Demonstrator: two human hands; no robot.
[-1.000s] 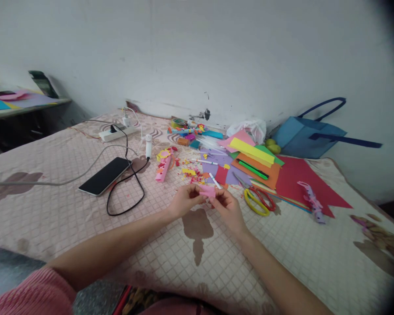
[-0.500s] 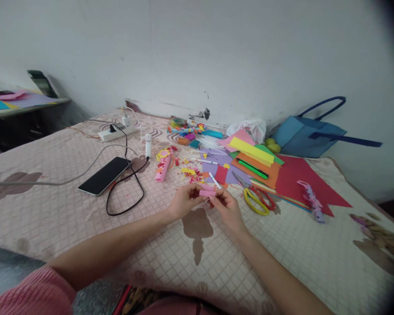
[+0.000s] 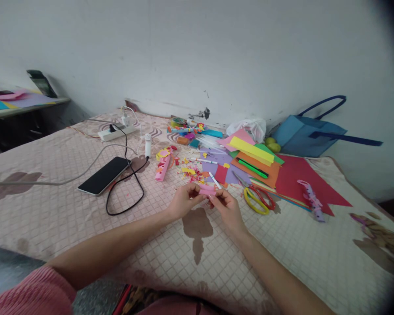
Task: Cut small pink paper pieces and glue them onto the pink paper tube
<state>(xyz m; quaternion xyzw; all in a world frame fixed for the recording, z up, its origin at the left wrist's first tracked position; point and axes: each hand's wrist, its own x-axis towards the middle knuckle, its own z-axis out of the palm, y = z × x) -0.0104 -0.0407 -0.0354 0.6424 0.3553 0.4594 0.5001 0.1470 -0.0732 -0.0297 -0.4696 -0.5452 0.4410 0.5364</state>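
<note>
A small strip of pink paper (image 3: 207,190) is held between both hands above the patterned bedcover. My left hand (image 3: 184,200) pinches its left end between thumb and fingers. On the other end, my right hand (image 3: 227,208) is closed in the same way. Just beyond the fingers lies a white marker (image 3: 215,180), and a red piece of paper (image 3: 221,174) rests on a purple sheet (image 3: 239,177). Scissors with yellow and red handles (image 3: 256,202) lie right of my right hand. Paper scraps (image 3: 193,176) are scattered beyond my left hand.
A tablet-like black device (image 3: 105,176) and a black cable (image 3: 140,186) lie to the left, near a white power strip (image 3: 118,133). Coloured papers (image 3: 261,165) are stacked at the right, before a blue bag (image 3: 307,133). A decorated pink paper roll (image 3: 163,168) lies left of the scraps.
The pink paper strip has tilted slightly between my fingers, and its fold looks different. Both hands stay in nearly the same place.
</note>
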